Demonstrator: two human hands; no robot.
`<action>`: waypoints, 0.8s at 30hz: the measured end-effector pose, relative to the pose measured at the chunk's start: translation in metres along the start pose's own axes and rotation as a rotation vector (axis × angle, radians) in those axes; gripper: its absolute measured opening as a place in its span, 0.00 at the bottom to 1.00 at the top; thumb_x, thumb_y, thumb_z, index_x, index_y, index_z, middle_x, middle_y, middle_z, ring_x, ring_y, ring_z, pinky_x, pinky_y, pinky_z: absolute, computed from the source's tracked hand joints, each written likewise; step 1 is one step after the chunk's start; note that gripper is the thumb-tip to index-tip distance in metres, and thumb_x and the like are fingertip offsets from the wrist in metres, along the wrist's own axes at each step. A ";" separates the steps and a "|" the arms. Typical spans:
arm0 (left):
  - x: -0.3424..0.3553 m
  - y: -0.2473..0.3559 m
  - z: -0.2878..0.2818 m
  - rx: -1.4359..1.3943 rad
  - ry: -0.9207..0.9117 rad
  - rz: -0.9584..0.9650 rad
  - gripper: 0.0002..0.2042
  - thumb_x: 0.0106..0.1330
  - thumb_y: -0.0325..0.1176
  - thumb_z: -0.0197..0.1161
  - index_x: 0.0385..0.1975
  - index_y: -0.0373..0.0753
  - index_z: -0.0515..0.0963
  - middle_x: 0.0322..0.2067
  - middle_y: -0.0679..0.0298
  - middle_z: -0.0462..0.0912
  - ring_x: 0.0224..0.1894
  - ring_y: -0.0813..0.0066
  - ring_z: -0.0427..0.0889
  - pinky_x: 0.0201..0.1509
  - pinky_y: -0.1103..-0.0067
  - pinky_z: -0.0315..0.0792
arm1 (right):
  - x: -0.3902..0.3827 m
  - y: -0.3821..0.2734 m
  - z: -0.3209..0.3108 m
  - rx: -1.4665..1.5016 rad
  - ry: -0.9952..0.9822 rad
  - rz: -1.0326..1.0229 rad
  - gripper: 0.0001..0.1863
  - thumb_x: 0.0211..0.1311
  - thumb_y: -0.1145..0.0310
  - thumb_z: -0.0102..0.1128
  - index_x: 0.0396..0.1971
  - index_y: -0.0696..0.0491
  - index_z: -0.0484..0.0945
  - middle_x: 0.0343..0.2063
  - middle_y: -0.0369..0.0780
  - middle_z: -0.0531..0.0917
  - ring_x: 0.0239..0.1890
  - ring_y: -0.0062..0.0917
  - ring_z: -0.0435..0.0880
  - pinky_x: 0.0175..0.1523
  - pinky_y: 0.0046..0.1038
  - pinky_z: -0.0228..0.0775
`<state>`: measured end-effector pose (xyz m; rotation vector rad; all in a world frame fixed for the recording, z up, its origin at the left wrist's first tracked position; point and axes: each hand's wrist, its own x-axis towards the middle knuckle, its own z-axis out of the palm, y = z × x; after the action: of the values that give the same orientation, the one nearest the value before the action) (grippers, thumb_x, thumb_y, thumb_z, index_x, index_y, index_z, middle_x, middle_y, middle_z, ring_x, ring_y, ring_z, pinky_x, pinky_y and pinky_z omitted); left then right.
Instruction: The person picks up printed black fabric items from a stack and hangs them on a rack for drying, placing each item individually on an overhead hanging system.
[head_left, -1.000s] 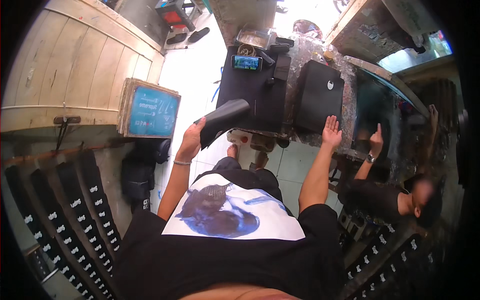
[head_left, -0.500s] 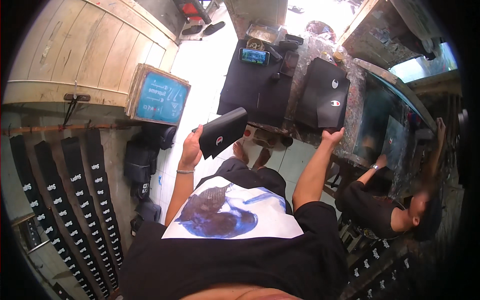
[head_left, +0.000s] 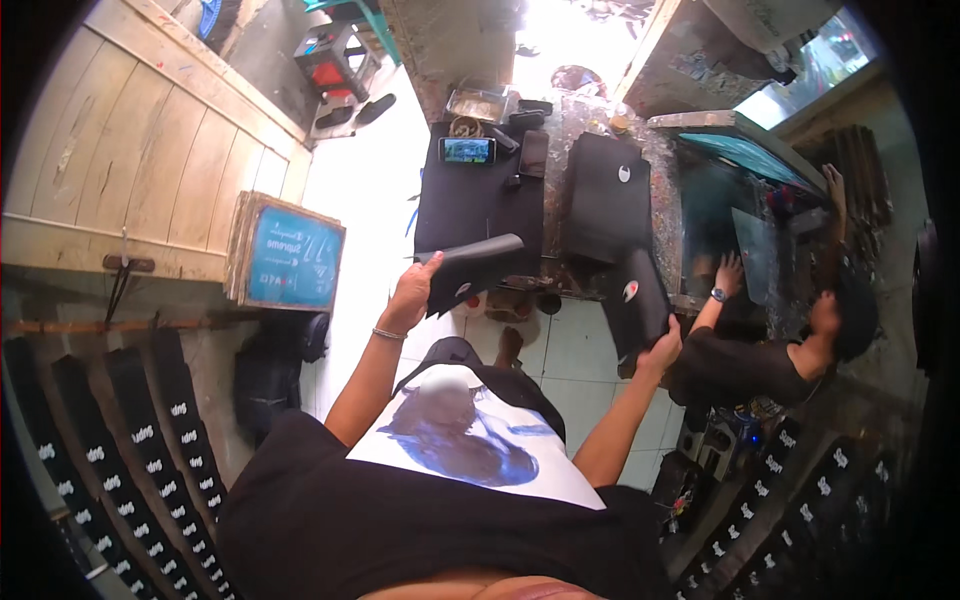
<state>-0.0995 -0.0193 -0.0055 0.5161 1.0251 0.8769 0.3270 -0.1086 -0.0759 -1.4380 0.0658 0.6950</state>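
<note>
My left hand [head_left: 408, 298] grips a stack of curled black sheets [head_left: 478, 258] with a small printed logo, held out before the near edge of the dark work mat [head_left: 465, 205]. At the right, my right hand [head_left: 660, 350] is closed on the lower end of a black sheet [head_left: 640, 290] with a small red-and-white print, tilted off the table's edge. Just beyond it lies a pile of black sheets [head_left: 610, 195] with a white printed mark on top.
A co-worker [head_left: 760, 365] at the right has hands at a glass surface and a raised screen frame [head_left: 740, 130]. A phone [head_left: 467, 151] and boxes sit on the table. Framed screens [head_left: 287, 255] lean left. Black printed strips [head_left: 150, 450] hang on both sides.
My right hand has gone from open, to gripping a sheet at the pile, to drawing it down toward me. My left hand shifted slightly rightward with its sheets. The co-worker's hands moved onto glass and frame.
</note>
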 end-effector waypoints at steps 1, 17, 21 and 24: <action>0.010 -0.005 0.001 -0.037 0.004 0.011 0.17 0.66 0.42 0.51 0.34 0.29 0.70 0.31 0.56 0.77 0.30 0.76 0.79 0.34 0.83 0.74 | -0.024 -0.008 -0.007 -0.115 0.025 -0.070 0.19 0.55 0.63 0.55 0.36 0.66 0.74 0.34 0.42 0.77 0.35 0.31 0.78 0.41 0.30 0.70; -0.020 -0.012 -0.025 0.752 -0.580 -0.265 0.22 0.63 0.53 0.51 0.14 0.43 0.62 0.13 0.77 0.55 0.14 0.87 0.52 0.14 0.82 0.45 | -0.362 0.076 -0.255 -1.131 0.808 -0.482 0.22 0.60 0.61 0.50 0.24 0.70 0.71 0.23 0.58 0.75 0.26 0.52 0.73 0.34 0.44 0.63; -0.043 -0.041 -0.030 0.791 -0.703 -0.295 0.21 0.63 0.53 0.51 0.15 0.43 0.64 0.13 0.77 0.56 0.15 0.87 0.52 0.15 0.82 0.46 | -0.450 0.101 -0.298 -0.997 0.900 -0.301 0.17 0.58 0.66 0.52 0.29 0.70 0.73 0.25 0.53 0.78 0.24 0.36 0.74 0.34 0.35 0.68; -0.075 -0.052 -0.022 0.866 -0.749 -0.286 0.21 0.64 0.52 0.51 0.18 0.41 0.67 0.14 0.77 0.57 0.15 0.87 0.54 0.16 0.82 0.47 | -0.511 0.107 -0.296 -0.723 0.954 -0.298 0.18 0.59 0.64 0.52 0.26 0.69 0.72 0.23 0.51 0.78 0.24 0.35 0.73 0.35 0.33 0.68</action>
<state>-0.1172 -0.1111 -0.0142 1.2713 0.7010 -0.0938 -0.0281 -0.5856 0.0070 -2.3124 0.3576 -0.3107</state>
